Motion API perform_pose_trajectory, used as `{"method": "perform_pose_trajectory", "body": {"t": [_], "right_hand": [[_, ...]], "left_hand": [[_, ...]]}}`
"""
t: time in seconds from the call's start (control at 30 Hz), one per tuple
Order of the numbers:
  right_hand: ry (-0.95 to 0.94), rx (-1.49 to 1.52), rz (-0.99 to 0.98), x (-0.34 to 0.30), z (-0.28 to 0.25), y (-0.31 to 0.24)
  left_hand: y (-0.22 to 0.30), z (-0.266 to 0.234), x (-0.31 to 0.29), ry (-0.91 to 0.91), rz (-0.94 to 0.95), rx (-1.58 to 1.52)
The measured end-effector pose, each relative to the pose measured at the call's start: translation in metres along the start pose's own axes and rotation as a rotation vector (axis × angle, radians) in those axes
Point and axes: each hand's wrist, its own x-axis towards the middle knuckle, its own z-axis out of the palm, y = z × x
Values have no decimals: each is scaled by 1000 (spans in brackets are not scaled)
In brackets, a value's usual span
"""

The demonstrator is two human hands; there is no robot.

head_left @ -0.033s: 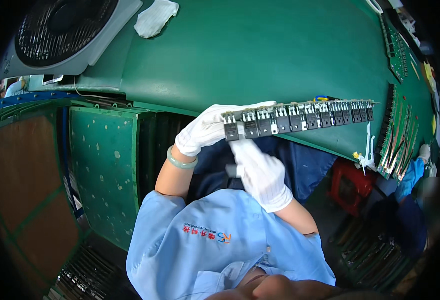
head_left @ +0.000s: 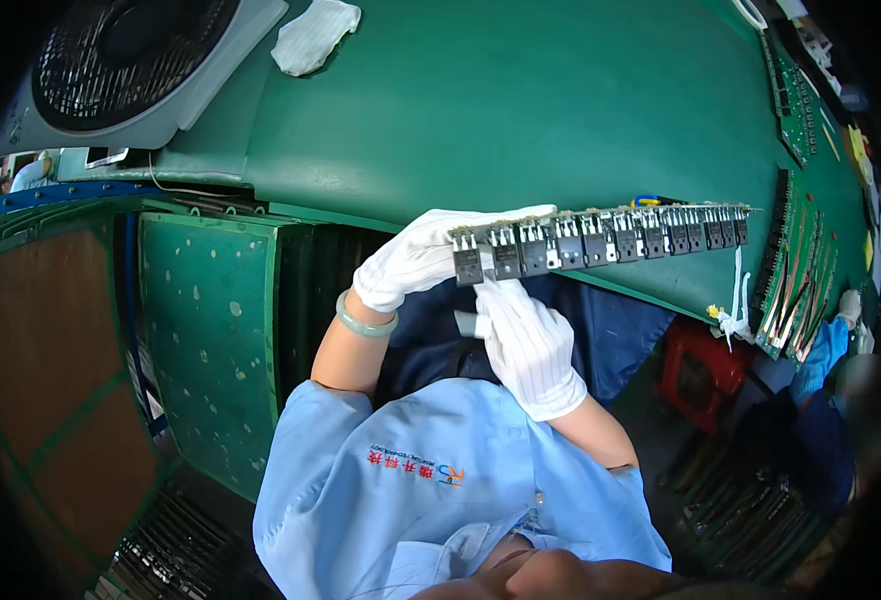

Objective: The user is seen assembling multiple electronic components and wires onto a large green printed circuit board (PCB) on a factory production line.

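A long circuit board [head_left: 651,213] with a row of black power transistors [head_left: 594,248] along its near edge is held up in front of me. White gloves cover both hands. My left hand [head_left: 421,250] is closed on the board's left end, its fingers lying along the far side. Just below that end, my right hand [head_left: 526,345] is closed round a small pale-grey tool [head_left: 473,324]. Its kind is not clear; one flat end sticks out left of the fist. The right fingertips reach up to the gap between the two leftmost transistors.
Beneath the board spreads a green-topped table [head_left: 521,100]. A fan [head_left: 131,60] and a white cloth [head_left: 316,37] lie on the far left side. More circuit boards [head_left: 796,280] are at the right, near another person's blue sleeve [head_left: 819,350]. A red stool [head_left: 701,375] stands below.
My right hand has shifted slightly right and up, and the pale-grey tool shows more clearly. The board's left end has moved slightly right and down.
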Motion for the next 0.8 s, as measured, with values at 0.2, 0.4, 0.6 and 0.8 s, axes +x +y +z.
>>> {"method": "perform_pose_trajectory", "body": {"t": [0.2,0.4,0.6,0.8], "right_hand": [[-588,204,-226,3,15,-38],[-250,623,214,-19,-10,5],[401,1059,898,-34,-41,5],[815,793,1120,-11,-97,31]], "left_hand": [[5,5,11,-5,-6,-98],[-15,7,19,457,-85,-256],[-53,77,21,316,-204,114],[-35,94,30,-442,-322,686]]}}
